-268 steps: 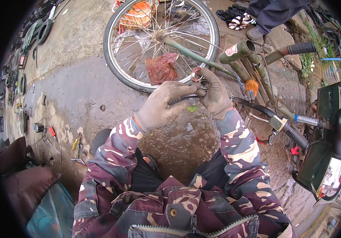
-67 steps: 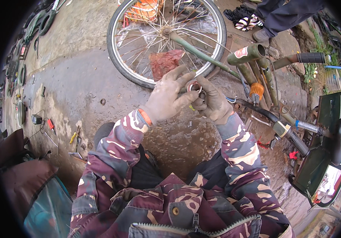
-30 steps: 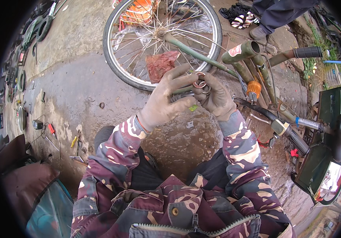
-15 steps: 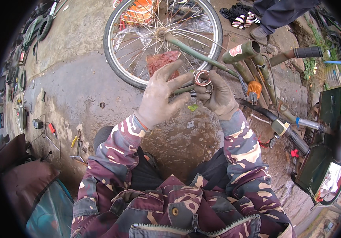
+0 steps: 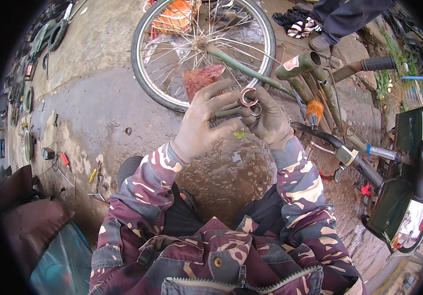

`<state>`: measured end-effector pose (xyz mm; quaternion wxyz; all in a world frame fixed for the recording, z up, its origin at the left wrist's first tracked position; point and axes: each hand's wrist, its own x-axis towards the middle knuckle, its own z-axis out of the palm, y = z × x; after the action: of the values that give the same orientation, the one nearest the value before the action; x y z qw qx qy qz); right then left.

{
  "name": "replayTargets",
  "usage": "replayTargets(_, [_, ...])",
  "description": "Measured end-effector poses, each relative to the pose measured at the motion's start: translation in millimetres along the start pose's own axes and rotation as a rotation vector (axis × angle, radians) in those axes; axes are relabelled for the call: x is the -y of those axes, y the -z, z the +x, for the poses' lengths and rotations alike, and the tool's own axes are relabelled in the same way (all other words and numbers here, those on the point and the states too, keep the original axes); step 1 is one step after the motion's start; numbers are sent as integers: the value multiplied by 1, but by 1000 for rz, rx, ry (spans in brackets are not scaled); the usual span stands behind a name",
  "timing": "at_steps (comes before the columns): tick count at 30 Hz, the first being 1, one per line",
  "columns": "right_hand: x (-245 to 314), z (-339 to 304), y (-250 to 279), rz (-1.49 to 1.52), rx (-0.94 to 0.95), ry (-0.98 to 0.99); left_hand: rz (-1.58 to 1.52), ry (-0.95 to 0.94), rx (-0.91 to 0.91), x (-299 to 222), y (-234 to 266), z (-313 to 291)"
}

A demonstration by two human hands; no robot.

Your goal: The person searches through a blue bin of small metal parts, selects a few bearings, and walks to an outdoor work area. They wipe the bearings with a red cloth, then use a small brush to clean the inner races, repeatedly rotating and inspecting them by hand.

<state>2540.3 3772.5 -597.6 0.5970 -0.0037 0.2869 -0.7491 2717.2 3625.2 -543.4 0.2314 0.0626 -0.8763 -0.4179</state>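
Two small metal rings [image 5: 248,97], apparently bearing races, are pinched in my gloved right hand [image 5: 273,125]. The upper one stands edge-up with a reddish-brown inner edge; the lower one is partly covered by my fingers. Just left of them, my gloved left hand [image 5: 204,125] has its fingers spread and holds nothing. Its fingertips come close to the rings; whether they touch I cannot tell. Beyond both hands lie a spoked bicycle wheel [image 5: 139,69] and a green fork [image 5: 236,63]. To the right is the bicycle frame's open head tube [image 5: 302,66].
Handlebars with a black grip [image 5: 379,64], an orange lamp [image 5: 314,109] and a dark green basket or box [image 5: 391,196] stand right. Yellow-handled pliers [image 5: 93,175] and a red-handled tool [image 5: 65,159] lie left. Another person's shoe [image 5: 320,44] is at the far right. The ground looks wet.
My left hand has shifted slightly right and toward me, its fingers a little lower. The rings stay in my right hand, tipped slightly.
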Motion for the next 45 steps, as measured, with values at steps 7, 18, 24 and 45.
replayTargets(7, [-9, -7, -7, -23, 75, -132, -122, 79, -37, 10, -2, 6])
replayTargets(18, [-13, -7, -12, -107, 99, -128, 53, -5, 7, 21, -1, 5])
replayTargets(24, [-16, 2, -1, 10, -9, -104, -19, 141, -92, 12, -4, 4])
replayTargets(45, [-30, 15, -4, 399, 128, 63, 247, -48, -3, 15, -39, 13])
